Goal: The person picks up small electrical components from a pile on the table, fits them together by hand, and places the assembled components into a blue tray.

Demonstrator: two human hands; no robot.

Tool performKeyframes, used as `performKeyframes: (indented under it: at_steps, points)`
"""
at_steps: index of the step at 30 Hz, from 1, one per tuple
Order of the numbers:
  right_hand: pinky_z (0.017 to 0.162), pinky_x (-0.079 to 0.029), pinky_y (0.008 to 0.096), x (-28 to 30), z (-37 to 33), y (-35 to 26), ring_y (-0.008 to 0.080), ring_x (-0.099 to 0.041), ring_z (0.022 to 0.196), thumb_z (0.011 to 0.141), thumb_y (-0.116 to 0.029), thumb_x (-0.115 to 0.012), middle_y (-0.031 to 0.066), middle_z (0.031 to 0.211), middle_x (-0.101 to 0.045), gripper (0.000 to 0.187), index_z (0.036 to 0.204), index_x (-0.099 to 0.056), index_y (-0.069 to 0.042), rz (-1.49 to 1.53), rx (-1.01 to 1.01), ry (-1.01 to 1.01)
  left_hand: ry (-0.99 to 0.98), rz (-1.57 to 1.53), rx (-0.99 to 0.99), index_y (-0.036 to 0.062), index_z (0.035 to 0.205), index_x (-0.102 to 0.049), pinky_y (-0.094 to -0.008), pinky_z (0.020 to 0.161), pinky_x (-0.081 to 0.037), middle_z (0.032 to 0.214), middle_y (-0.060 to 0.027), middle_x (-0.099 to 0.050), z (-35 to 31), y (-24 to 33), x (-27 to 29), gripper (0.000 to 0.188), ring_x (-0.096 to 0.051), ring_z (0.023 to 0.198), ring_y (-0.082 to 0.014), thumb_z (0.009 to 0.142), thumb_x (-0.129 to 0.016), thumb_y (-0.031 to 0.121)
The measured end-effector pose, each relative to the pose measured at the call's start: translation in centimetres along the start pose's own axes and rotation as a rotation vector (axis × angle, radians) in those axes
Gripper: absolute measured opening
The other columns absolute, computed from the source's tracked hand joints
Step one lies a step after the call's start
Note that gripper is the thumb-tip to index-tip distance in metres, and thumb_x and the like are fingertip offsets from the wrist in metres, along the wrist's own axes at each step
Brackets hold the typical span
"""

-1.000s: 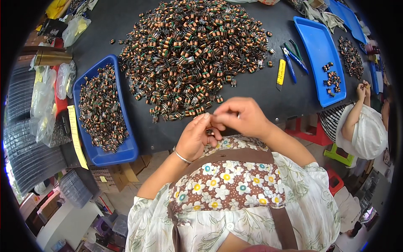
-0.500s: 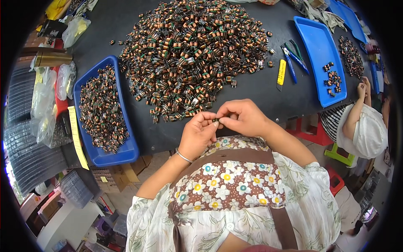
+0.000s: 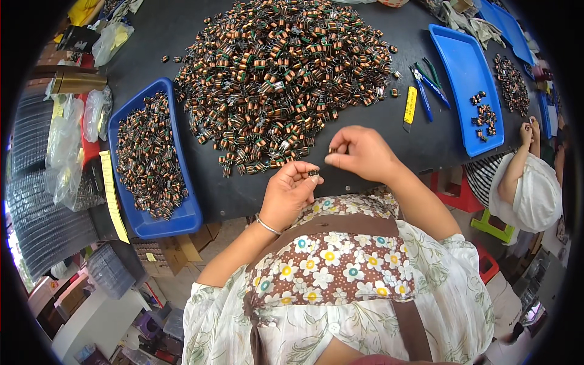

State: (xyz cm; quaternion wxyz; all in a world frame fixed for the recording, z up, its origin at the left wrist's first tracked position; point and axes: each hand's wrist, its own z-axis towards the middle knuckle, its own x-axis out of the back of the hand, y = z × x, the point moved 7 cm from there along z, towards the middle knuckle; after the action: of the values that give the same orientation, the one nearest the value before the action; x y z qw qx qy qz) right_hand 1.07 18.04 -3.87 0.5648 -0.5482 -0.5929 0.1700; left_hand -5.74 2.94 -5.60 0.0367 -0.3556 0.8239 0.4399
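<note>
My left hand (image 3: 290,190) is closed near the table's front edge, pinching a small wire-wound coil (image 3: 312,173) between thumb and fingertips. Beyond and to the right of it, my right hand (image 3: 364,156) hovers with thumb and forefinger pressed together. A tiny dark-brown piece (image 3: 332,150) shows at those fingertips, too small to make out. Just past both hands rises a large heap of coils (image 3: 286,73), copper-wound with green and black parts. To the left, a deep blue tray (image 3: 193,213) holds many more such coils.
Right of the heap lie a yellow-handled cutter (image 3: 410,104), blue-handled pliers (image 3: 423,97) and green-handled pliers (image 3: 432,70). A lighter blue tray (image 3: 453,52) with several coils stands beyond them. Another person's hands (image 3: 529,129) work at far right. A yellow paper strip (image 3: 113,194) hangs beside the left tray.
My right hand has parted from the left and moved slightly up and to the right. The left hand keeps its place, and the coil in it now shows more plainly.
</note>
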Motion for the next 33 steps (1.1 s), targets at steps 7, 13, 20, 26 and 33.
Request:
performKeyframes:
  at_steps: [7,13,20,26,33]
  points:
    - [0.055,-0.041,0.0191,-2.1,-1.7,-0.1,0.0021,-0.048,0.06,0.08,-0.015,-0.068,-0.0041,0.068,-0.056,0.015,0.084,-0.062,-0.001,0.437,-0.131,-0.279,-0.083,0.109,-0.005,0.0026,0.101,-0.053,-0.0162,0.048,-0.04,0.076,-0.0004,-0.057,0.1,0.1,-1.9,0.017,-0.047,0.054,-0.0021,0.085,-0.059,0.004]
    - [0.059,-0.047,0.0287,1.5,0.1,-2.4,0.0202,-0.057,0.065,0.074,-0.008,-0.066,0.0063,0.073,-0.056,0.02,0.093,-0.062,-0.008,-0.191,0.16,0.257,-0.034,0.033,0.005,0.0037,0.101,-0.053,-0.0165,0.046,-0.038,0.078,-0.0012,-0.058,-1.2,0.3,-1.4,0.018,-0.047,0.053,-0.0025,0.084,-0.059,0.004]
    - [0.058,-0.048,0.0323,-0.6,0.4,-4.3,0.0234,-0.059,0.067,0.071,-0.008,-0.068,0.0055,0.082,-0.057,0.019,0.089,-0.061,-0.009,-0.324,0.291,0.277,0.011,0.065,-0.007,0.0029,0.097,-0.055,-0.0168,0.045,-0.038,0.08,-0.0008,-0.055,-2.2,0.9,0.4,0.015,-0.048,0.054,-0.0027,0.083,-0.061,0.004]
    - [0.063,-0.044,0.0229,-2.2,-0.9,-2.5,0.0099,-0.055,0.073,0.079,-0.006,-0.063,0.0044,0.086,-0.056,0.023,0.102,-0.066,-0.006,0.273,0.15,-0.116,-0.032,0.049,0.004,0.0033,0.099,-0.052,-0.0176,0.048,-0.04,0.085,-0.0042,-0.058,-1.0,0.0,1.0,0.017,-0.05,0.056,-0.0047,0.084,-0.06,0.006]
    - [0.069,-0.045,0.0243,-2.4,-3.3,-3.0,0.0107,-0.057,0.075,0.085,-0.004,-0.057,0.0032,0.079,-0.06,0.029,0.113,-0.062,-0.007,0.494,0.216,-0.422,-0.439,-0.379,0.151,0.002,0.11,-0.049,-0.0197,0.05,-0.042,0.091,-0.0103,-0.06,-1.0,-0.7,-2.7,0.023,-0.055,0.062,-0.0087,0.089,-0.055,0.01]
